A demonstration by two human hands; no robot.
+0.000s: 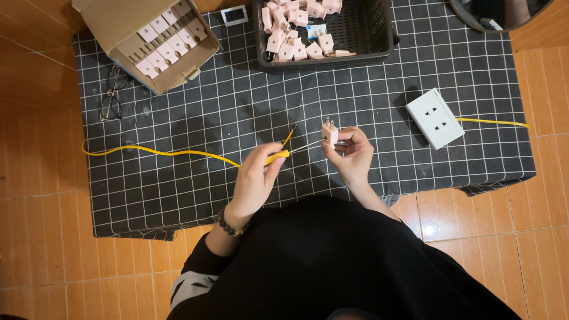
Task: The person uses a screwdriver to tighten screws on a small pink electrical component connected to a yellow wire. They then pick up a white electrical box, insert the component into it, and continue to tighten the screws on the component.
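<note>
Right hand pinches 1 pink plug: light, rigid, best held by its body. Left hand closes around a yellow-handled screwdriver, tip at the plug.

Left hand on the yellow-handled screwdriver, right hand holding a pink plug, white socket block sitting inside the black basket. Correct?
Not quite. The head view shows the white socket block lying on the checked cloth to the right, outside the black basket. The rest holds: left hand on the yellow-handled screwdriver, right hand holding a pink plug.
</note>
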